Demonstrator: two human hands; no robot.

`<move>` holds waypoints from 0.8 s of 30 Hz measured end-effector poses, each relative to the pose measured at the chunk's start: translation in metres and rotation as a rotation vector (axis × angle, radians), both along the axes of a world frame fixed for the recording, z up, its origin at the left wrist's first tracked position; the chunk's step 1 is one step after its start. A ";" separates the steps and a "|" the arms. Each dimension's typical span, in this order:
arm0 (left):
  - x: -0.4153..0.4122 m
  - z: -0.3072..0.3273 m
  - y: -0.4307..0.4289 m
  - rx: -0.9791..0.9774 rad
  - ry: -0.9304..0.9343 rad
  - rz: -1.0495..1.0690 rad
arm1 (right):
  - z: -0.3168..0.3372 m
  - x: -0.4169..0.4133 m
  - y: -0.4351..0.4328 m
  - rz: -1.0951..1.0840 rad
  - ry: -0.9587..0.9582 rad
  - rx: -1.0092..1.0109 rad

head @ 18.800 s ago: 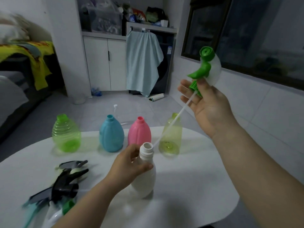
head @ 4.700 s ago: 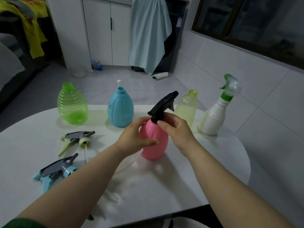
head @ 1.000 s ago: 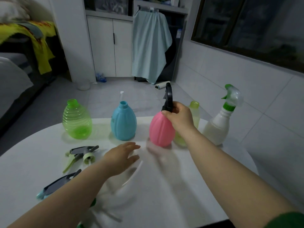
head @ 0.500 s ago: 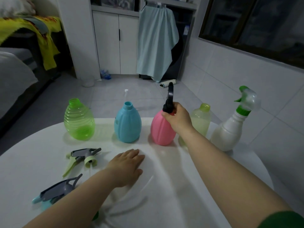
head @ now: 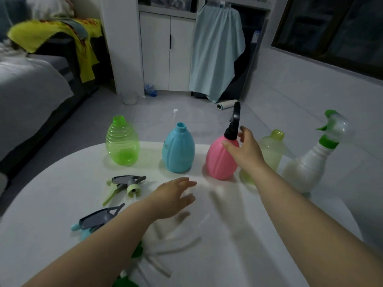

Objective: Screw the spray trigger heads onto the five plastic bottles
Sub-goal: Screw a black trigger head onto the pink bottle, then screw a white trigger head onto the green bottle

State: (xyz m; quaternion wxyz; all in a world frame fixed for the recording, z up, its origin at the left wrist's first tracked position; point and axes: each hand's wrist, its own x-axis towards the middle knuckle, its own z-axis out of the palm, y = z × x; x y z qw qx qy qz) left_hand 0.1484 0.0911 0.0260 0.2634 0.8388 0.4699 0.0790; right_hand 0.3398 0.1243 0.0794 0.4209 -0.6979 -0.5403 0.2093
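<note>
A row of bottles stands along the far side of the white table [head: 238,235]: green bottle [head: 122,141], blue bottle [head: 178,149], pink bottle [head: 219,160] wearing a black trigger head [head: 234,123], pale yellow bottle [head: 271,150] and white bottle [head: 308,166] with a green trigger head [head: 331,129]. My right hand [head: 246,150] hovers open just beside the pink bottle's neck, fingers spread. My left hand [head: 172,197] lies open and flat on the table. A grey and pale green trigger head [head: 126,183] and a grey and teal trigger head [head: 97,220] lie loose at the left. Part of a green trigger head [head: 134,251] peeks out under my left forearm.
The table's far edge runs just behind the bottles, with tiled floor beyond. A bed [head: 31,90] stands at the left. White cabinets [head: 165,50] and a hanging light blue cloth [head: 217,50] are at the back. A tiled wall with a dark window [head: 331,27] is on the right.
My right hand has let go of the black trigger head on the pink bottle and opened beside it. My left hand stays flat on the table.
</note>
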 end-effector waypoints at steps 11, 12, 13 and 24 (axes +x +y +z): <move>-0.125 0.017 -0.075 0.234 -0.469 0.549 | 0.002 -0.017 -0.074 0.074 0.011 0.095; -0.135 0.012 -0.079 0.260 -0.462 0.606 | 0.004 -0.024 -0.077 0.091 -0.012 0.102; -0.145 0.006 -0.083 0.284 -0.443 0.651 | 0.008 -0.032 -0.080 0.120 -0.035 0.103; -0.177 -0.044 -0.085 0.232 0.010 0.691 | -0.005 -0.164 -0.106 1.005 -0.865 -0.390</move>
